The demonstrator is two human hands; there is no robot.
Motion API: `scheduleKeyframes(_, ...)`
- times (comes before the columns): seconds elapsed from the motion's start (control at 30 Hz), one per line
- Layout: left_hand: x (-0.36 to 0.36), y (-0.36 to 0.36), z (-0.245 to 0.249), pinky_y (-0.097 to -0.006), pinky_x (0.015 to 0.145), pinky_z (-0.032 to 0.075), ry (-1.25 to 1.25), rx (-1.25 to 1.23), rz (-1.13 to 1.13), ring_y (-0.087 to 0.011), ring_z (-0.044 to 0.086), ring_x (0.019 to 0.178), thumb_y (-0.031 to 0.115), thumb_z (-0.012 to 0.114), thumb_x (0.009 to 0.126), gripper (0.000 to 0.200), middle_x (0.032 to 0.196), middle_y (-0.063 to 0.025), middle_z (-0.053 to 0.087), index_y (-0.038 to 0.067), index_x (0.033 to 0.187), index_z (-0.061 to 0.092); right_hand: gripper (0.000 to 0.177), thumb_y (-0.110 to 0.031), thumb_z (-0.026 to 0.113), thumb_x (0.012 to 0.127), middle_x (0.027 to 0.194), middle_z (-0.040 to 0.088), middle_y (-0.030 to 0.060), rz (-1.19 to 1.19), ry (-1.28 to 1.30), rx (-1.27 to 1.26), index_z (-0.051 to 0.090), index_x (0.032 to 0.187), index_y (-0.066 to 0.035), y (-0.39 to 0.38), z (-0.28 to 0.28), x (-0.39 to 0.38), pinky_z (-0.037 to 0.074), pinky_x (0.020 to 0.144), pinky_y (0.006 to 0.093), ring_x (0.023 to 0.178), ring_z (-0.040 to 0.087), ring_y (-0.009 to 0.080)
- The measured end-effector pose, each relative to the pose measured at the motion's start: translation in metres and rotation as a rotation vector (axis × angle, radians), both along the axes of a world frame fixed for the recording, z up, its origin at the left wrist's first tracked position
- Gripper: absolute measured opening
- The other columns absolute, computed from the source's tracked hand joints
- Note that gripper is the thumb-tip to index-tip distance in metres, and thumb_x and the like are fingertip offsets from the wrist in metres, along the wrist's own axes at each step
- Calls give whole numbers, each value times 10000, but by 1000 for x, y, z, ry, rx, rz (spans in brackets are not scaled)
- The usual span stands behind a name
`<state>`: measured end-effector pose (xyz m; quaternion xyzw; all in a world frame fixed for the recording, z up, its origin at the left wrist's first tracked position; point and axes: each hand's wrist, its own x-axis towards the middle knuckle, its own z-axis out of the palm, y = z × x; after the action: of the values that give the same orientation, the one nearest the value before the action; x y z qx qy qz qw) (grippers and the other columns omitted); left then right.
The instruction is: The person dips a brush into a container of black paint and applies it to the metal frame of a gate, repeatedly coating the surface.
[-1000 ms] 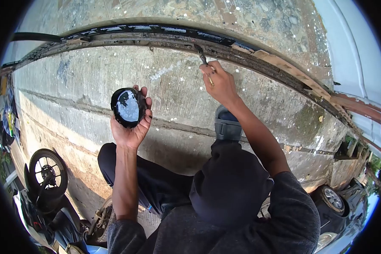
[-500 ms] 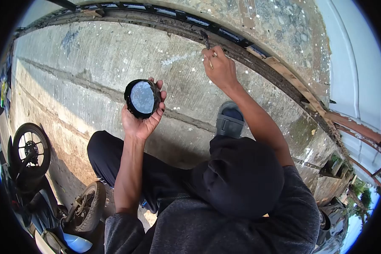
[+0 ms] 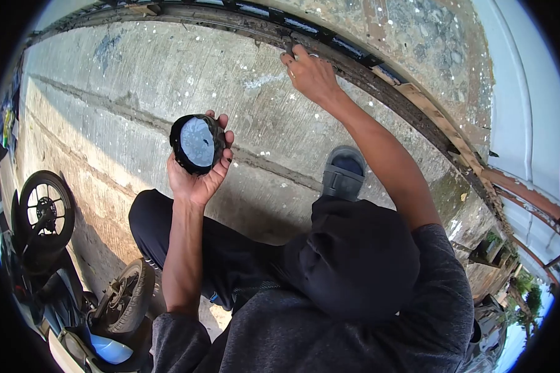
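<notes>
My left hand [image 3: 196, 183] is wrapped round a round black paint container [image 3: 178, 156], tilted so that its inside shows. Within it a dark liquid surface [image 3: 198, 142] mirrors the pale sky, with bubbles or specks on it. My right hand [image 3: 312, 76] pinches a paintbrush [image 3: 289, 45], mostly covered by the fingers. Its dark tip is at the long dark metal rail [image 3: 224, 23] lying along the top of the ground; contact is hard to make out.
Rough concrete ground [image 3: 267, 112] with white specks spreads in front of me. A sandalled foot [image 3: 343, 174] stands near the middle. Motorcycle wheels [image 3: 46, 211] are at lower left. Wooden strips [image 3: 426, 112] continue the rail to the right, beside a white panel [image 3: 519, 81].
My right hand with the paintbrush has moved up and slightly left, closer to the rail. The container in my left hand has shifted a little to the left.
</notes>
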<state>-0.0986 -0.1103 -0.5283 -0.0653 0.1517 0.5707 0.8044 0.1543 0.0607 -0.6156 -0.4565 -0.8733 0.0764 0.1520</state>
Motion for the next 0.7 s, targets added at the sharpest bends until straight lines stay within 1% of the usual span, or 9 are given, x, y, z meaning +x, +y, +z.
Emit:
scheduleKeyframes(0.03, 1, 1, -1, -464, 874, 560, 8, -17, 12, -384, 595, 1122, 336, 431, 996, 488, 1355, -193, 527, 23, 1369, 460, 248, -128, 593, 887, 1039, 562, 125, -31, -43, 13, 646, 1128, -102, 9, 1, -3, 542, 604, 473, 690, 663, 347)
scheduleKeyframes(0.17, -3, -4, -5, -464, 857, 571, 11, -52, 31, -385, 606, 1101, 341, 436, 987, 492, 1332, -198, 540, 13, 1351, 471, 267, -135, 606, 883, 1032, 572, 120, -186, 39, -31, 649, 1145, -106, -13, 4, 19, 539, 599, 489, 655, 662, 346)
scheduleKeyframes(0.27, -2, -3, -6, -464, 855, 573, 0, -52, 26, -384, 607, 1095, 339, 438, 987, 489, 1328, -197, 542, 11, 1349, 472, 253, -141, 611, 885, 1047, 576, 124, -172, 63, -42, 644, 1135, -120, -28, 3, 20, 535, 587, 490, 626, 655, 347)
scheduleKeyframes(0.3, 0, -1, -6, -464, 855, 573, -2, -49, 22, -384, 608, 1093, 339, 439, 987, 488, 1326, -197, 543, 11, 1348, 472, 221, -146, 608, 892, 1023, 569, 126, -134, 31, -52, 642, 1108, -116, -26, 9, 13, 536, 592, 479, 657, 657, 352)
scheduleKeyframes(0.4, 3, 2, -5, -464, 853, 574, 7, -46, 12, -386, 608, 1091, 333, 439, 989, 482, 1322, -198, 545, 9, 1344, 475, 197, -150, 604, 899, 1004, 567, 126, -115, 70, 9, 638, 1090, -115, -6, 5, 15, 539, 605, 469, 696, 659, 357)
scheduleKeyframes(0.43, 1, 2, -8, -463, 851, 575, 13, -46, 13, -387, 607, 1091, 328, 440, 990, 477, 1320, -198, 545, 11, 1345, 475, 204, -138, 597, 899, 996, 570, 124, -144, 63, -29, 639, 1098, -117, -10, 17, 20, 537, 610, 459, 722, 657, 359)
scheduleKeyframes(0.53, -4, -1, -14, -448, 894, 538, -27, 0, -17, -366, 575, 1154, 292, 461, 993, 470, 1373, -169, 529, 49, 1395, 446, 210, -121, 590, 896, 1005, 578, 116, -295, 49, -39, 644, 1099, -117, -36, 20, 40, 533, 606, 455, 711, 656, 352)
scheduleKeyframes(0.63, -1, 3, -15, -445, 898, 536, -33, 1, -27, -366, 575, 1154, 288, 468, 992, 465, 1370, -168, 532, 54, 1394, 447, 216, -116, 602, 887, 1010, 578, 108, -223, 73, -75, 653, 1097, -114, -43, 22, 40, 534, 607, 446, 707, 655, 343)
scheduleKeyframes(0.7, 6, 7, -15, -464, 876, 557, -33, -24, -18, -382, 590, 1123, 313, 451, 992, 471, 1345, -188, 535, 30, 1368, 462, 220, -119, 612, 883, 1022, 582, 105, -169, 92, -44, 658, 1098, -114, -32, 21, 28, 538, 605, 438, 710, 657, 338)
